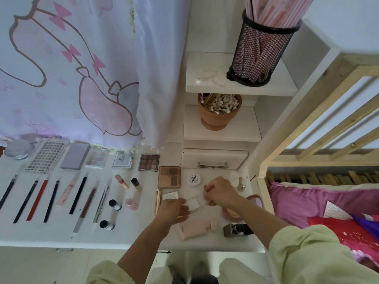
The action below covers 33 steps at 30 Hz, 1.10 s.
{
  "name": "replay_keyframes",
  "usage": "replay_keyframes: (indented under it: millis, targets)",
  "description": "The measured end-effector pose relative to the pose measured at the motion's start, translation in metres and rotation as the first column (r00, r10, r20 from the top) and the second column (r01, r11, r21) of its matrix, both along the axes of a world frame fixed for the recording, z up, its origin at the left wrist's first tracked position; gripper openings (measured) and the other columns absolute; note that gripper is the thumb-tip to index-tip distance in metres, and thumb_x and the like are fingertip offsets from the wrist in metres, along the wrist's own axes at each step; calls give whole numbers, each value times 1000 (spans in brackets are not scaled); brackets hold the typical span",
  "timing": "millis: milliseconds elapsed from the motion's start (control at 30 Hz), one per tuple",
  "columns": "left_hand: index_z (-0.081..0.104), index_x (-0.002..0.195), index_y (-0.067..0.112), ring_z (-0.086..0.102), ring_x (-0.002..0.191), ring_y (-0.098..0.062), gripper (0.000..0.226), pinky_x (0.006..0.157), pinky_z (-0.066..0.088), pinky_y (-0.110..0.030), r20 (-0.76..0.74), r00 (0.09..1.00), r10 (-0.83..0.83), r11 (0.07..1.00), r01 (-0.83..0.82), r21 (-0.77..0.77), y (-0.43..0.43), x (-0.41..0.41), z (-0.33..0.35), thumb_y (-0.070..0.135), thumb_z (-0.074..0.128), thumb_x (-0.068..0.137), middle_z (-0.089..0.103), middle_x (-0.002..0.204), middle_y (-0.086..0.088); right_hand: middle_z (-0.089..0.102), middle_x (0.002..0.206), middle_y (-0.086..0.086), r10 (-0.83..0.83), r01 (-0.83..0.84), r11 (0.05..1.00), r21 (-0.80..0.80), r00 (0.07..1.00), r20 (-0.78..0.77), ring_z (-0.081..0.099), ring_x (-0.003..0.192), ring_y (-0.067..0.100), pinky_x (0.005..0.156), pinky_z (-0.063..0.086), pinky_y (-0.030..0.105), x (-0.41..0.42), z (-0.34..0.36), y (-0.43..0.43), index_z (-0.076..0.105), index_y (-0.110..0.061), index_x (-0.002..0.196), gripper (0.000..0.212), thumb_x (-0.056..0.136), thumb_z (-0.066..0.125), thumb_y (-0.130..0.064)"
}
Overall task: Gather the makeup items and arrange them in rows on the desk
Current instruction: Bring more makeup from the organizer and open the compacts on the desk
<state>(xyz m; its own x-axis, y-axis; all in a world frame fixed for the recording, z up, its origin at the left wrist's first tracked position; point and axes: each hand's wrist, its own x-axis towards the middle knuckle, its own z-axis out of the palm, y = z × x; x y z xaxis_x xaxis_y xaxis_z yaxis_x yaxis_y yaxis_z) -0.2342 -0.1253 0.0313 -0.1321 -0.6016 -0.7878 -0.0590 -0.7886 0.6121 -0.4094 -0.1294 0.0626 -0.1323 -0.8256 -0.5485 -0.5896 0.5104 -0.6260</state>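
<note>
On the right end of the white desk (41, 236), both hands meet over a small clear case (192, 203), square, with a white pan inside. The left hand (173, 210) has its grip on the case's left edge, fingers above and thumb below. The right hand (221, 191) is curled with its fingertips just beside the case's right side. Whether that grip pinches the clear plastic cannot be told.

Along the back of the desk runs a row of flat pieces: a round silver tin (17, 149), a lash tray (46, 155) dotted with small curved strips, a matte lilac palette (74, 156), a clear-framed shadow palette (96, 158), a mirrored square compact (122, 159), and a brown nine-pan palette (148, 162). A peach palette (169, 177) and a low white jar (193, 180) lie nearer the hands.

In front of that row, slim pencils and brushes lie side by side, mostly black, with one red pencil (38, 199) among them. Two small black-capped bottles (114, 204) lie on their sides near a pale pink stopper-shaped piece.

Close to the desk's front edge sit a soft pink tube (190, 229) and a grey and black boxy object (235, 229). A round peach compact (231, 214) shows partly under the right wrist.

On the white stepped shelves behind stand a terracotta pot (219, 115) full of cotton swabs and a black mesh cup (260, 52) of pink sticks. A thin printed curtain (71, 78) hangs at the left.
</note>
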Motion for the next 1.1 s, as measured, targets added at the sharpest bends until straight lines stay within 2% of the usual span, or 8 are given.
replay_keyframes:
  millis: [100,233,300,467,633,867,1000,1100]
  targets:
    - [58,85,1,53,56,-20,6,57,46,-26,3,1000,4,999,-4,37,1,0,-10,4,54,89,57,70,-12,68,77,21,22,-24,992,121,1000,18,66,54,21,63,61,33,3,-9,-3,65,10,100,19,82,60,9]
    - [62,76,2,54,59,-21,12,68,47,-31,51,998,-22,999,19,45,-1,1,-18,3,56,86,58,67,-11,68,83,23,59,-61,978,198,998,15,67,56,21,65,61,35,7,-18,-6,62,5,106,27,80,61,10]
    - [64,74,1,57,65,-24,14,74,48,-32,67,997,-23,999,21,31,-1,1,-19,4,57,86,61,69,-13,69,87,24,55,-55,978,200,998,9,68,60,23,67,61,36,9,-21,-7,62,4,105,26,80,60,10]
    - [63,72,6,56,69,-22,12,71,46,-30,98,990,-97,994,101,-36,-1,3,-21,8,57,83,60,69,-9,69,90,24,19,-16,985,169,1000,-17,72,77,31,70,61,41,8,-27,-6,62,9,99,20,79,60,10]
    - [58,65,11,50,65,-19,16,68,42,-29,162,970,-180,977,195,-81,0,3,-21,13,57,81,56,65,-6,70,83,21,46,-38,987,158,998,-48,72,77,31,74,60,45,7,-34,-4,65,3,83,10,76,63,10]
    - [51,56,16,46,66,-18,29,68,35,-28,218,950,-222,957,255,-136,0,1,-16,14,55,84,53,62,-3,71,83,22,111,-99,985,138,991,-76,72,79,32,76,59,44,3,-32,-5,67,8,87,11,80,63,1]
    - [65,79,15,58,74,-19,18,72,44,-30,287,920,-268,901,345,-264,-7,-2,-5,14,51,90,66,79,-4,69,84,11,162,-158,987,32,964,-213,65,78,22,68,52,32,-8,-19,-17,69,0,83,16,87,60,-13]
    - [69,110,14,65,97,-16,26,86,49,-28,391,873,-291,831,433,-349,-20,-11,4,14,51,92,70,104,-2,68,99,7,187,-196,981,-2,937,-294,63,90,19,79,51,30,-16,-6,-26,69,-5,95,14,87,59,-10]
